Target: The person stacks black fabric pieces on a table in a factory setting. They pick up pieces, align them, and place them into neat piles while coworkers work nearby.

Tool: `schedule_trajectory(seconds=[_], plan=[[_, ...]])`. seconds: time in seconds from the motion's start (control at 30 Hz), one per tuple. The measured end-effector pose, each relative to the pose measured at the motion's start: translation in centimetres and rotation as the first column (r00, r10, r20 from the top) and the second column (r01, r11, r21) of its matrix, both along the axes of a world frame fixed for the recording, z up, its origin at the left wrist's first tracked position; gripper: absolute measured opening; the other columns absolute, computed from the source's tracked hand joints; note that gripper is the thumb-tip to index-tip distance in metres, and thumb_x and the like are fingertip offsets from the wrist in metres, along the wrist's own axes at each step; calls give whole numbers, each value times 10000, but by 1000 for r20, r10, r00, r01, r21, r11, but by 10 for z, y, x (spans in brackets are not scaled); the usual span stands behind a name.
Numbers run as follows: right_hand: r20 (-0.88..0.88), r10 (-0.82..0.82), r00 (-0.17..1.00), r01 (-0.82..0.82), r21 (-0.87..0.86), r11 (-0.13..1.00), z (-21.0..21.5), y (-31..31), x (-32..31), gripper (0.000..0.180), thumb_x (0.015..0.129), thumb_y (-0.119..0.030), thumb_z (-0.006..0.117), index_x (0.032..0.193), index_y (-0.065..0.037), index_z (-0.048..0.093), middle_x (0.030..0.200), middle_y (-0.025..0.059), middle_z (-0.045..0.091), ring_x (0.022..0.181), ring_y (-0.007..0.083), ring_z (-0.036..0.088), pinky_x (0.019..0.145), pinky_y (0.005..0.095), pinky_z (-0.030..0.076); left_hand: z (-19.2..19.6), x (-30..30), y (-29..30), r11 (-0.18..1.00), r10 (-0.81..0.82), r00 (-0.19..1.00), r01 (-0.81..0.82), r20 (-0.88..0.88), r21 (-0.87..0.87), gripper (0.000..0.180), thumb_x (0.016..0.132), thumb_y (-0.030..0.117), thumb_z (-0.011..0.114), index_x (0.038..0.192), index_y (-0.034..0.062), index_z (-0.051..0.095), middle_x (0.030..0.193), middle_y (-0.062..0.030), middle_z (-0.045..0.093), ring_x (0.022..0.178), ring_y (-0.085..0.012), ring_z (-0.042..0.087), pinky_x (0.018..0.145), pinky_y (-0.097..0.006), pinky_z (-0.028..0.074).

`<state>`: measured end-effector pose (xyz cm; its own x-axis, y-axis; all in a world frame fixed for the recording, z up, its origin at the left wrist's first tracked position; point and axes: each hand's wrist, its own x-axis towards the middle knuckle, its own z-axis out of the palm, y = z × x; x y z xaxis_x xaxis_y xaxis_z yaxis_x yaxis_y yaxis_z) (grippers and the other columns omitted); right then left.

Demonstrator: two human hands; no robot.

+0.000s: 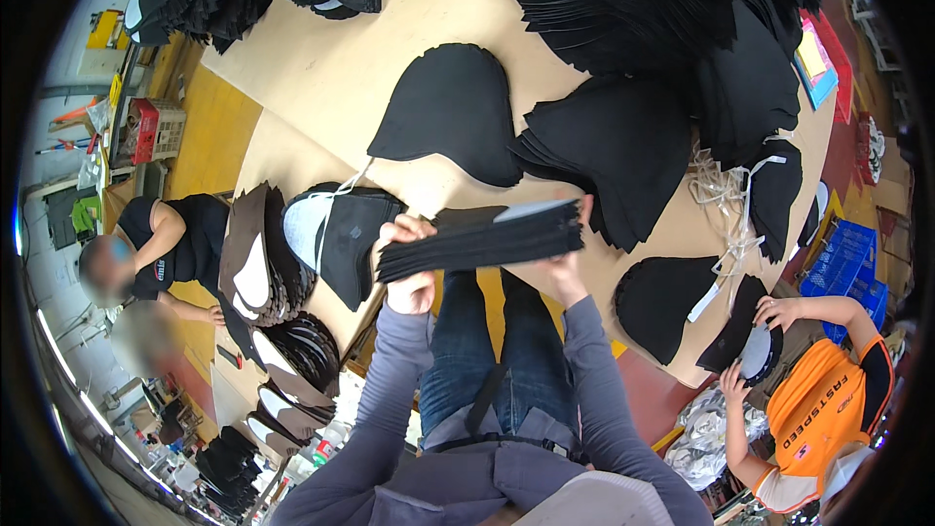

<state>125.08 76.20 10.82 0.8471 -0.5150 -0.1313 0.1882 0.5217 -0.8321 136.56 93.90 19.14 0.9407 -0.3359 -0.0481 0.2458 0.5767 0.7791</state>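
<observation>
Held level in front of me at the table's near edge is a stack of black cut fabric pieces (482, 251) with a pale grey patch on its top layer. My left hand (407, 273) grips its left end, fingers above and thumb side below. My right hand (567, 271) is closed round the right end, partly hidden behind the stack. Just left of it lies a black bundle (360, 244) tied with white string. Beyond the held stack rests a rounded black pile (448, 112). Another fanned black pile (614, 151) lies to its right.
Large black piles (623, 5) cover the far right of the tan table (321, 68). Loose white strings (726, 185) lie on the right, near another black pile (667, 302). Brown and black pieces (263, 253) stand at left. One co-worker (818, 409) handles pieces at right; another (180, 244) is at left.
</observation>
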Motion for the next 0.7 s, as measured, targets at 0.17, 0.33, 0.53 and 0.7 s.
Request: schedule_trajectory(seconds=[0.17,0.33,0.53,0.7], plan=[[272,26,962,-38,38,999,-11,-18,6,343,966,-207,469,1254,-23,482,1067,137,603,1122,285,542,1053,397,365,0,-16,0,936,-156,984,118,-89,-332,557,595,205,879,978,154,478,959,13,464,1050,-199,472,1058,-397,314],[-199,13,980,-86,-360,929,34,-26,-66,869,551,-26,896,1290,-7,441,1257,135,567,1105,236,574,972,348,455,-11,44,73,669,-630,758,418,171,614,567,560,181,910,1015,-5,629,1059,-151,663,1035,-250,620,1014,-447,405],[21,-148,989,117,-722,681,53,-35,-60,478,636,-100,834,978,-59,502,877,81,547,849,234,554,854,388,440,-14,54,13,360,-857,421,76,297,930,567,627,54,790,1160,46,596,1157,-103,637,1137,-295,589,1102,-453,326],[-277,-178,944,-89,-737,670,-30,-25,-68,388,659,-122,793,949,-91,537,961,105,625,950,274,610,976,466,411,-137,5,-14,613,-592,776,259,217,747,378,642,7,753,983,55,598,938,-90,632,887,-250,615,822,-343,494]])
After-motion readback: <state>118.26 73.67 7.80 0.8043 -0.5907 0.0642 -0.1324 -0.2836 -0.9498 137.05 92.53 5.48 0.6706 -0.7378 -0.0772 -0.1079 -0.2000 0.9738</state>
